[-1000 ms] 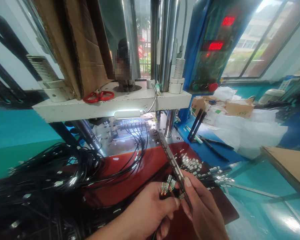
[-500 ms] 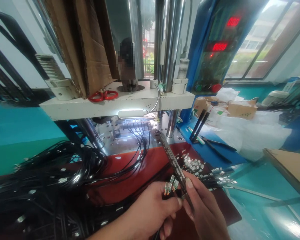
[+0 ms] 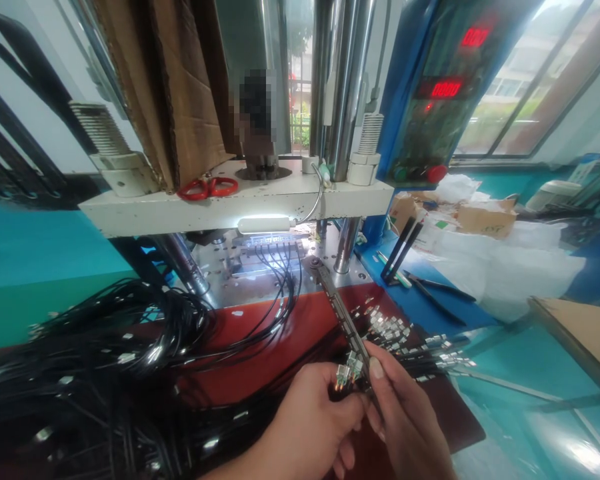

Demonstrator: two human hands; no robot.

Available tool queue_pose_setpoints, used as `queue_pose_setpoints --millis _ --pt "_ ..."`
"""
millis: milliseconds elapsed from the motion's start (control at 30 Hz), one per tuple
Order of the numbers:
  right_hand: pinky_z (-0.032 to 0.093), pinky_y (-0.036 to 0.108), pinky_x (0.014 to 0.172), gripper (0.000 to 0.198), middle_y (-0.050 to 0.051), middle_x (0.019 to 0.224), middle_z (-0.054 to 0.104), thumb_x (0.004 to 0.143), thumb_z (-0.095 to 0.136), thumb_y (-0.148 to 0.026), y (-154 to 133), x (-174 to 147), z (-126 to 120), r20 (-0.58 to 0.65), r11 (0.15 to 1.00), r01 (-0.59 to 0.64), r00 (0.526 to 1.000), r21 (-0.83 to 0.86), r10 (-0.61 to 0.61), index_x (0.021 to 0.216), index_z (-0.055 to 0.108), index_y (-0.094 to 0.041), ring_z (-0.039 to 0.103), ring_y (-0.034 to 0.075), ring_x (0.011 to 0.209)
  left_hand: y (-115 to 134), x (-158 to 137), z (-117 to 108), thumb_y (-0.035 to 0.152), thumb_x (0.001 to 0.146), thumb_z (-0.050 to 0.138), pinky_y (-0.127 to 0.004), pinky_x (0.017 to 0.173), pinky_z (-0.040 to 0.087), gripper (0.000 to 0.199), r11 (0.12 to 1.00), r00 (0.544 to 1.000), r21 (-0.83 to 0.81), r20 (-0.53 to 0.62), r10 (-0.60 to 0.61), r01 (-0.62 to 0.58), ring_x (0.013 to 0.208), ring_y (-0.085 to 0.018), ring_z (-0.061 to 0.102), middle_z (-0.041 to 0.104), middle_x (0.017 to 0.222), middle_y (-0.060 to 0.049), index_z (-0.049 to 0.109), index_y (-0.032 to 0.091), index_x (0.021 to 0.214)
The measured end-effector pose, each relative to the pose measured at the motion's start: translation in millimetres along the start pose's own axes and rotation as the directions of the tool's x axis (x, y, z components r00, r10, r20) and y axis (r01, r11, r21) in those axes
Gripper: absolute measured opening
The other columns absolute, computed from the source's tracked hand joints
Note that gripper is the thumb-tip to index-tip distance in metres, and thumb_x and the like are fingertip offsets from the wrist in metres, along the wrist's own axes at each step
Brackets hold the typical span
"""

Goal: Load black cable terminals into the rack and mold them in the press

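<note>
In the head view, my left hand (image 3: 313, 413) pinches a small cluster of metal connectors (image 3: 346, 373), close against the slotted bar (image 3: 341, 313) that my right fingers (image 3: 390, 390) grip, its far end at the steel plate (image 3: 230, 283). I judge the work partway: one row of black cables (image 3: 281, 310) already reaches the lit press, while many loose connectors (image 3: 390, 327) lie outside it on the red table (image 3: 315, 317); how many slots are filled, I cannot tell.
</note>
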State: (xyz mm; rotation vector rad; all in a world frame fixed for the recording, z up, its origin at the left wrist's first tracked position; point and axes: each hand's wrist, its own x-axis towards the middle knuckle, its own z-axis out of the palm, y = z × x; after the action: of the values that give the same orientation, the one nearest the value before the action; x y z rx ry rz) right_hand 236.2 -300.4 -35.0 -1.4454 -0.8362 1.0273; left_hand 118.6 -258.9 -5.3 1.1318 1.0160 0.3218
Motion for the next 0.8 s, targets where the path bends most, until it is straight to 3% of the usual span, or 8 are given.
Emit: queue_pose_setpoints --millis 167,300,400,500,633,800 --pt "0.030 0.022 0.040 0.047 -0.003 0.052 0.049 0.084 0.052 -0.057 -3.2 -2.6 6.1 -0.084 0.998 0.030 0.996 -0.052 -0.035 0.113 0.063 -0.023 0.039 0.012 0.045 2.4 0.6 0.9 0.029 0.078 0.056 -0.015 0.030 0.032 0.017 0.995 0.997 -0.073 0.016 0.071 -0.070 0.034 -0.006 0.043 0.052 0.055 0.004 0.056 0.015 0.068" --pt "0.029 0.020 0.037 0.048 -0.004 0.049 0.047 0.083 0.053 -0.059 -7.7 -0.8 4.2 -0.040 0.999 0.021 0.999 -0.024 -0.022 0.112 0.064 -0.022 0.035 0.010 0.041 7.1 -2.9 -1.3 0.027 0.077 0.059 -0.018 0.036 0.039 0.015 0.985 0.995 -0.157 0.065 0.082 -0.071 0.039 -0.007 0.047 0.060 0.062 -0.001 0.058 0.013 0.071" --pt "0.038 0.019 0.039 0.050 0.002 0.069 0.062 0.075 0.062 -0.060 -12.7 -1.0 -4.5 -0.089 0.990 -0.076 0.992 0.122 0.088 0.108 0.066 -0.023 0.047 0.011 0.048 9.2 -6.1 -8.0 0.026 0.076 0.063 -0.022 0.048 0.046 0.017 0.965 0.991 -0.249 0.083 0.107 -0.083 0.049 -0.009 0.052 0.060 0.064 -0.002 0.060 0.011 0.085" --pt "0.048 0.019 0.047 0.053 0.006 0.089 0.067 0.067 0.071 -0.059 -15.6 -3.4 -14.0 -0.173 0.971 -0.114 0.973 0.211 0.152 0.107 0.068 -0.025 0.058 0.016 0.065 10.6 -7.2 -15.3 0.025 0.077 0.066 -0.023 0.056 0.045 0.019 0.952 0.991 -0.285 0.036 0.130 -0.114 0.054 -0.008 0.052 0.056 0.065 0.000 0.059 0.011 0.088" --pt "0.052 0.021 0.056 0.055 0.006 0.100 0.066 0.064 0.075 -0.057 -15.0 -5.2 -18.8 -0.177 0.957 -0.173 0.960 0.234 0.217 0.110 0.067 -0.027 0.059 0.020 0.080 11.8 -6.2 -17.1 0.025 0.079 0.064 -0.021 0.051 0.041 0.020 0.937 0.995 -0.342 0.042 0.087 -0.067 0.052 -0.008 0.046 0.051 0.061 0.002 0.057 0.011 0.091" --pt "0.052 0.019 0.060 0.051 0.005 0.097 0.065 0.068 0.070 -0.061 -13.2 -3.6 -16.8 -0.123 0.957 -0.204 0.965 0.206 0.233 0.109 0.067 -0.030 0.058 0.020 0.086 16.1 -6.3 -12.8 0.019 0.075 0.065 -0.018 0.039 0.033 0.019 0.941 0.997 -0.337 0.049 0.059 -0.039 0.046 -0.005 0.040 0.051 0.066 0.002 0.052 0.013 0.087"
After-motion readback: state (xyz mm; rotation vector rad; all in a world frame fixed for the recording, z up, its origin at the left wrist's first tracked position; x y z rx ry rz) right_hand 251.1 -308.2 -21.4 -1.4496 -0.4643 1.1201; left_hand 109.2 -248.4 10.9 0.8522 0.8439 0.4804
